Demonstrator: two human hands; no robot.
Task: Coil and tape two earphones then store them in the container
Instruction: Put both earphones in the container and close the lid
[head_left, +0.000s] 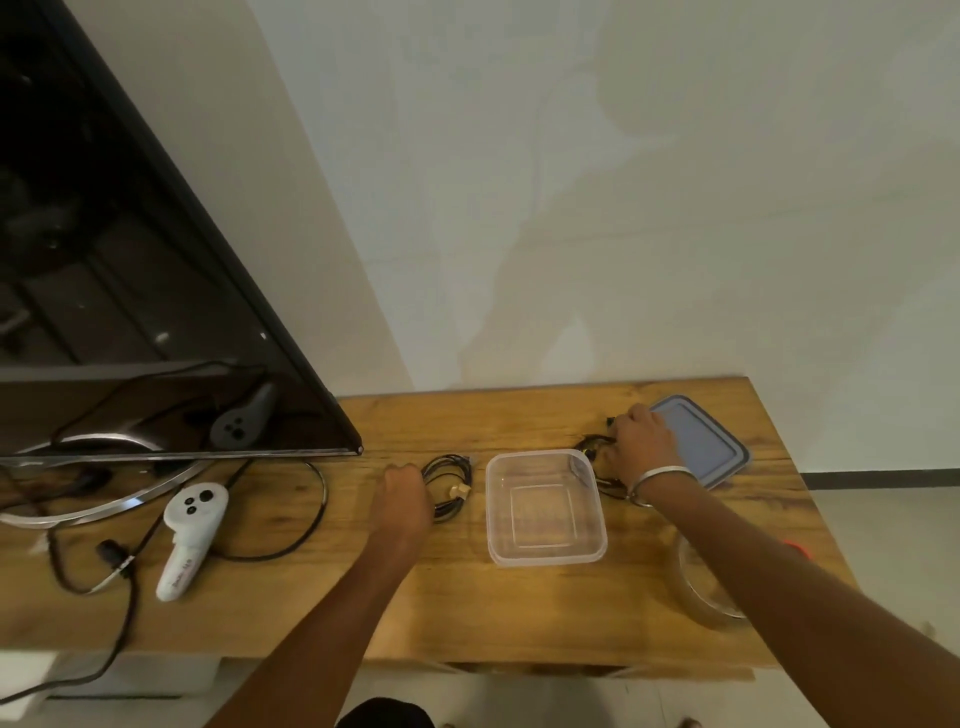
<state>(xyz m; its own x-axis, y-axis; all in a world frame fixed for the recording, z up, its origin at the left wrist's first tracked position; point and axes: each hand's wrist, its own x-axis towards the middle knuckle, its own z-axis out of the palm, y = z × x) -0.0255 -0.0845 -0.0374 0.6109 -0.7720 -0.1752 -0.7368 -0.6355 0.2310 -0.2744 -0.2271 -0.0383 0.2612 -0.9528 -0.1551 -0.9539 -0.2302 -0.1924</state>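
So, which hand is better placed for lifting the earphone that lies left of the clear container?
Left. The left hand already rests on that earphone bundle, left of the container. The right hand is busy with the other earphone on the far side.

The wooden table (545, 613) bears two black coiled earphones (449, 486) (597, 447), one clear plastic container (545, 506), one blue-grey lid (701, 441), one clear tape roll (698, 592) and one white handheld controller (189, 535).

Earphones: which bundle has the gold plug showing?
The earphone bundle left of the clear container, by the left hand. The other bundle sits mostly under the right hand.
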